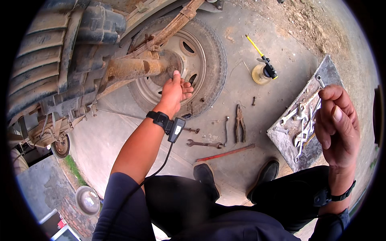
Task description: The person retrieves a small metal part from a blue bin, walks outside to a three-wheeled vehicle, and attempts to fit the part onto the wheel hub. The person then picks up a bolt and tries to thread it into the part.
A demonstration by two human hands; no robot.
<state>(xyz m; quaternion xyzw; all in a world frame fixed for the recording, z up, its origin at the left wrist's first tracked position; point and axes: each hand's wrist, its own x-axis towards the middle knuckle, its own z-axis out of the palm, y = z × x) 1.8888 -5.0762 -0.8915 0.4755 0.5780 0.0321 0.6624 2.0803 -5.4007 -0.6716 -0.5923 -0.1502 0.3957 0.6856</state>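
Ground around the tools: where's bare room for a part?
Bare concrete shows between the bottle and the tray, and between pliers and tray, below the bolt. Crowded: around the loose wrench, pliers and red bar; the tray holds wrenches.

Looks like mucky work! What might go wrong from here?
The left hand is close to the rusty axle tube, so a slip might scrape it. The black cable running from the wrist device could snag as that hand moves. The red bar lies just ahead of the shoes, so a careless step forward might cause a trip.
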